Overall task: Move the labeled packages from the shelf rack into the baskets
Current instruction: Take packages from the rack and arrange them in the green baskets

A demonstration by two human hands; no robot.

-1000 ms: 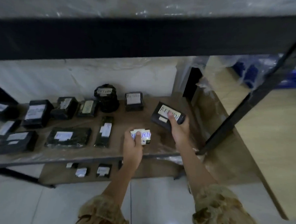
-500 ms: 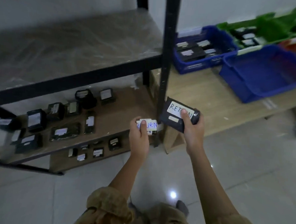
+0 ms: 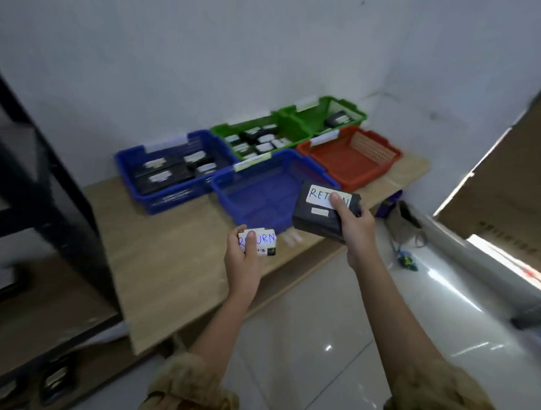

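Observation:
My left hand (image 3: pixel 244 263) grips a small package (image 3: pixel 264 242) whose white label reads RETURN, thumb on the label, above the low wooden table (image 3: pixel 165 268). My right hand (image 3: pixel 354 228) grips a larger black package (image 3: pixel 317 213), also labelled RETURN, held over the near right corner of an empty blue basket (image 3: pixel 257 198). Behind it, a second blue basket (image 3: pixel 133 172) and a green basket (image 3: pixel 226 133) hold several black labelled packages. A further green basket (image 3: pixel 358 112) holds one package. The orange basket (image 3: pixel 352 165) is empty.
The black shelf rack (image 3: pixel 45 177) stands at the left, its lower shelves blurred, with dark packages (image 3: pixel 1 284) on them. White walls meet in a corner behind the baskets. A cardboard sheet (image 3: pixel 514 186) leans at the right. Glossy tiled floor (image 3: pixel 382 320) lies below; small clutter sits by the table end.
Both hands have lifted their packages off the shelf and carried them rightward to the table. The view swung from the rack to the baskets, and the right hand's package now hangs over the empty blue basket.

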